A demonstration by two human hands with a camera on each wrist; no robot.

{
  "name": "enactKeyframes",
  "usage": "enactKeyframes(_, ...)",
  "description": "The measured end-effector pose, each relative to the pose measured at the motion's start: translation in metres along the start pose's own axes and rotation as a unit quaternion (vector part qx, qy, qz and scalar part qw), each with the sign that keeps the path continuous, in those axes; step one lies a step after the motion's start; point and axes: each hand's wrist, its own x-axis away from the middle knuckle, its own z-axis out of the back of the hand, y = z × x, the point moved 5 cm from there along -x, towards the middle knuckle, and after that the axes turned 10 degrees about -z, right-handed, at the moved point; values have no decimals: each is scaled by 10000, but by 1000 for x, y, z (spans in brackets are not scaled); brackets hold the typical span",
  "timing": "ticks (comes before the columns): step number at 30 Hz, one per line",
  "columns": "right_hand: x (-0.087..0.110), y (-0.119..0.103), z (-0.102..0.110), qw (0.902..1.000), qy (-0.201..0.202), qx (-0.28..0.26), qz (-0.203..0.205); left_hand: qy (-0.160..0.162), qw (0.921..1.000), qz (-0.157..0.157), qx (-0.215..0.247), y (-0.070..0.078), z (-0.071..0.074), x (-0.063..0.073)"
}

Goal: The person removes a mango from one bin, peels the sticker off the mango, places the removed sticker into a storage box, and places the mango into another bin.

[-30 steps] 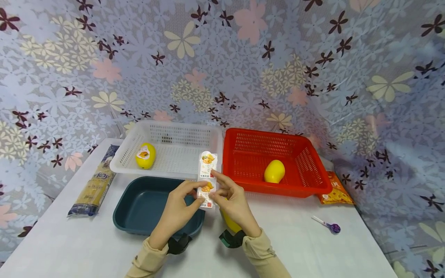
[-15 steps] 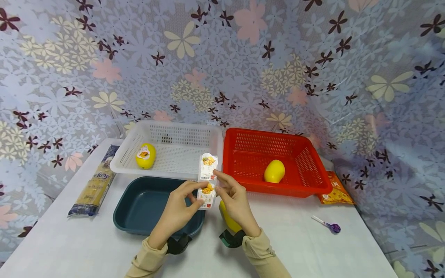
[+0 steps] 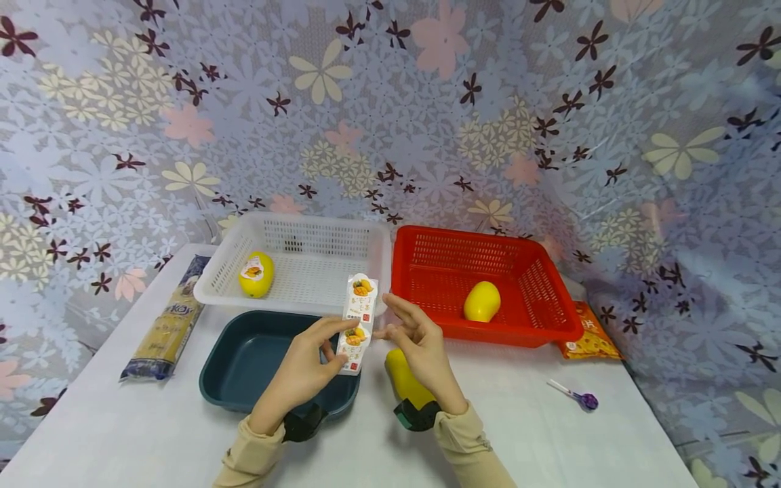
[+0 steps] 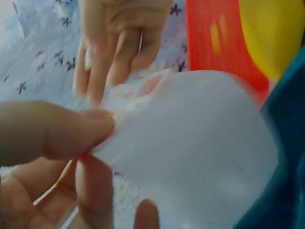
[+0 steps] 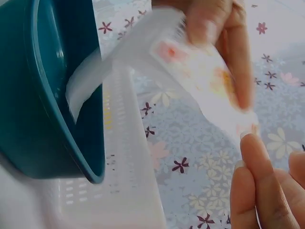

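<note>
One strip of white stickers (image 3: pixel 356 324), printed with small fruit pictures, is pinched at its lower end between thumb and fingers of the left hand (image 3: pixel 302 369), held upright above the near rim of the dark teal tub (image 3: pixel 244 359). The right hand (image 3: pixel 421 346) hovers just beside it, fingers relaxed, grip released. A yellow bottle (image 3: pixel 404 377) lies under that hand on the white table (image 3: pixel 518 434). Behind stand a white basket (image 3: pixel 305 237) and a red basket (image 3: pixel 537 285), each holding a yellow fruit. Flowered cloth (image 3: pixel 390 102) backs everything. A noodle packet (image 3: pixel 165 325) lies left; its lettering is too small to read.
</note>
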Motion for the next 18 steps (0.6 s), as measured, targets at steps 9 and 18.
enactKeyframes(9, 2, -4, 13, 9996, 121, -236, -53, -172, 9990, 391, 100, -20, 23, 5)
enactKeyframes(18, 8, -3, 28, 9983, 505, 251, 144, -716, 9924, 995, -125, -41, 28, 12)
